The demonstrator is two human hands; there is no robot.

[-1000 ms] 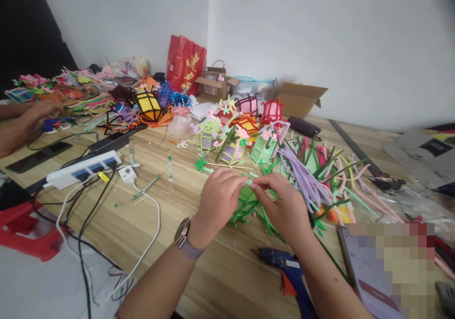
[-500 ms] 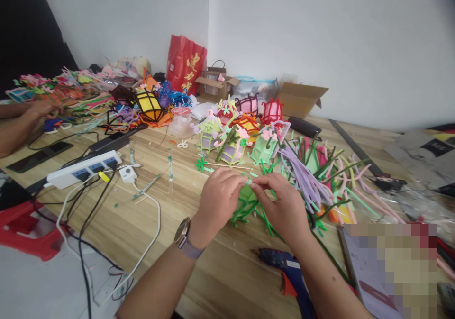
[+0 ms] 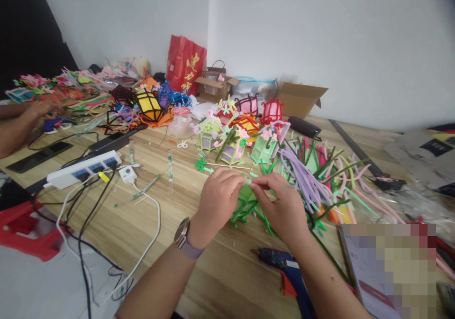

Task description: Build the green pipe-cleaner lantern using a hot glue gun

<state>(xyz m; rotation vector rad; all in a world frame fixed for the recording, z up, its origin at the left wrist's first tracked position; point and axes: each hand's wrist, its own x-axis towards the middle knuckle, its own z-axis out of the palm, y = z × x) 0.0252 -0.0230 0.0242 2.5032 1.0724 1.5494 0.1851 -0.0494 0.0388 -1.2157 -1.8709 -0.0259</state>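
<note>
My left hand (image 3: 222, 193) and my right hand (image 3: 279, 200) meet fingertip to fingertip over the table. Both pinch a small pale green piece (image 3: 249, 181), mostly covered by the fingers, so its kind is unclear. Just under and between the hands stands a green pipe-cleaner lantern (image 3: 246, 205), partly hidden by them. A blue glue gun (image 3: 280, 258) with an orange trigger lies below my right forearm. Past my fingers are a green pipe-cleaner flower (image 3: 201, 164) and a thin wooden stick (image 3: 232, 167).
Finished lanterns (image 3: 231, 150) in several colours stand beyond my hands. Loose pipe cleaners (image 3: 305, 177) spread to the right. A white power strip (image 3: 85, 169) with trailing cables lies left. Another person's hands (image 3: 42, 110) work at far left. A tablet-like panel (image 3: 366, 271) sits lower right.
</note>
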